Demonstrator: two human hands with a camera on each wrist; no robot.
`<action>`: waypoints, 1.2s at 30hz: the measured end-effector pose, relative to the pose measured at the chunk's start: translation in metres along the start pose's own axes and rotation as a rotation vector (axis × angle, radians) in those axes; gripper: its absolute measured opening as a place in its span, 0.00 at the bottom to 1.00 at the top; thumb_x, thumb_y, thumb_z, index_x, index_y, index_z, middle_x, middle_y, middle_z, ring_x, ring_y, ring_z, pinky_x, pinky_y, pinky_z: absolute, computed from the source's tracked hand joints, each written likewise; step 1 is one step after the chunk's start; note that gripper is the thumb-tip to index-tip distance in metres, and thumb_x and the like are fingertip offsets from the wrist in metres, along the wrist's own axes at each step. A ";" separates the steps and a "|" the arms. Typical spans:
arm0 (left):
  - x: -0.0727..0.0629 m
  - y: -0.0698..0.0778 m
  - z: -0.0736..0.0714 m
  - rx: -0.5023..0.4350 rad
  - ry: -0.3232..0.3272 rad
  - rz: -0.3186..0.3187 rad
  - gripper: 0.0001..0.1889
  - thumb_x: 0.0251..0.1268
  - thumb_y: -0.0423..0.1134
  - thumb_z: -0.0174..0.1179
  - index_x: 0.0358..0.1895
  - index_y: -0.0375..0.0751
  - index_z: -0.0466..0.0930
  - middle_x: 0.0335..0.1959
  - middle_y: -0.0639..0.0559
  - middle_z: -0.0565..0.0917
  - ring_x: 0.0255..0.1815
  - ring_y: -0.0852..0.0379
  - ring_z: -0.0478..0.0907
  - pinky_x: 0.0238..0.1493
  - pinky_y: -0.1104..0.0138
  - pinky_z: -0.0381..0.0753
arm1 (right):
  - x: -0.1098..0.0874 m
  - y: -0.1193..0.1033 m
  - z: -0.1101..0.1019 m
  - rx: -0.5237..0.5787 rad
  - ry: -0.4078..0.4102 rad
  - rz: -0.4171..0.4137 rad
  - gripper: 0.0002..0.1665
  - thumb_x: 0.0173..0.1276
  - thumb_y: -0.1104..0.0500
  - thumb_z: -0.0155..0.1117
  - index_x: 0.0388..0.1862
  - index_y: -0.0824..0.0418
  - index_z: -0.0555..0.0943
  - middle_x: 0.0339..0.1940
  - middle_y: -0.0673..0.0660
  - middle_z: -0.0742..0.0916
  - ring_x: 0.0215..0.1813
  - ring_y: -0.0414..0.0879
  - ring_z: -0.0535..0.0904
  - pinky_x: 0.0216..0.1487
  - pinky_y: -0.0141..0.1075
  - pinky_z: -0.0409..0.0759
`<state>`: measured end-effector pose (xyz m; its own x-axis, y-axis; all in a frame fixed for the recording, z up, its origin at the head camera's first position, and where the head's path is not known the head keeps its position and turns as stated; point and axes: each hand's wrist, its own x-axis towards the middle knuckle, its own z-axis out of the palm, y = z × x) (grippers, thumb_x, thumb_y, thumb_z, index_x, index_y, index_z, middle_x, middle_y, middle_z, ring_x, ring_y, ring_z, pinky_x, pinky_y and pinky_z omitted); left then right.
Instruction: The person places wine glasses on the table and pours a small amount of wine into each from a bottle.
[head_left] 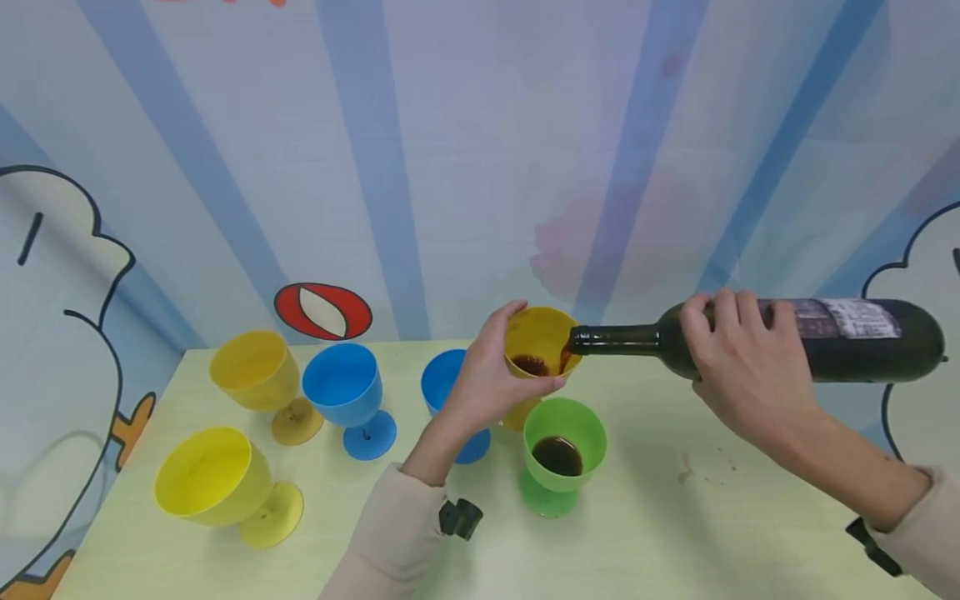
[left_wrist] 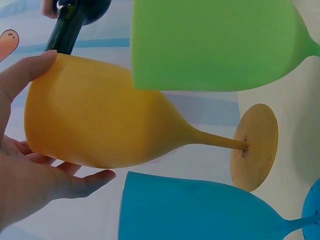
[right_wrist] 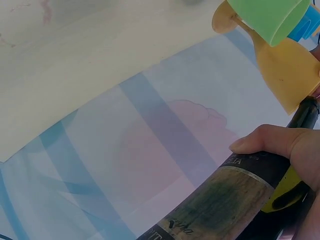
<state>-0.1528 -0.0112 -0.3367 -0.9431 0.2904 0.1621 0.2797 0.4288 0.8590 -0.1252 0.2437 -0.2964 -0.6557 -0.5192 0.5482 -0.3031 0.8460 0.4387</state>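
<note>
My right hand [head_left: 750, 358] grips a dark wine bottle [head_left: 862, 333] round its body, tipped level with the neck to the left. Dark liquid runs from its mouth into an orange-yellow goblet [head_left: 542, 333], where a small pool of it lies. The left hand [head_left: 487, 367] holds that goblet by the bowl near the rim, thumb on one side and fingers on the other. In the left wrist view its stem and round foot [left_wrist: 255, 147] show, the goblet leaning. Just in front stands a green goblet [head_left: 562, 442] with dark liquid in it.
A blue goblet [head_left: 442, 379] stands behind my left wrist, partly hidden. Further left are another blue goblet [head_left: 343, 387], an orange-yellow one [head_left: 255, 371] and a yellow one [head_left: 213, 479]. The pale table [head_left: 675, 533] ends at a printed backdrop [head_left: 480, 167].
</note>
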 end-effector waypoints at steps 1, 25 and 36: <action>0.000 0.001 0.000 0.000 -0.002 -0.002 0.46 0.46 0.43 0.70 0.69 0.46 0.53 0.67 0.49 0.61 0.63 0.48 0.62 0.58 0.52 0.67 | 0.000 0.000 0.000 0.000 -0.003 0.000 0.49 0.21 0.53 0.82 0.41 0.72 0.65 0.31 0.72 0.75 0.34 0.65 0.72 0.30 0.57 0.70; -0.001 0.006 -0.004 -0.018 -0.018 0.029 0.46 0.46 0.44 0.71 0.69 0.46 0.53 0.65 0.51 0.64 0.60 0.51 0.65 0.56 0.55 0.69 | -0.004 -0.008 0.001 0.179 -0.143 0.092 0.45 0.25 0.56 0.79 0.42 0.73 0.66 0.33 0.72 0.76 0.35 0.66 0.73 0.31 0.57 0.68; 0.002 0.002 -0.007 -0.023 -0.013 0.024 0.48 0.44 0.45 0.71 0.69 0.45 0.52 0.64 0.51 0.64 0.57 0.52 0.66 0.54 0.56 0.70 | -0.018 -0.001 0.003 0.358 -0.264 0.237 0.39 0.32 0.54 0.77 0.40 0.70 0.66 0.34 0.70 0.76 0.36 0.64 0.72 0.28 0.52 0.66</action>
<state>-0.1549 -0.0155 -0.3316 -0.9337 0.3117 0.1762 0.2975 0.4018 0.8661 -0.1149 0.2530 -0.3084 -0.8738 -0.2988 0.3838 -0.3126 0.9495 0.0275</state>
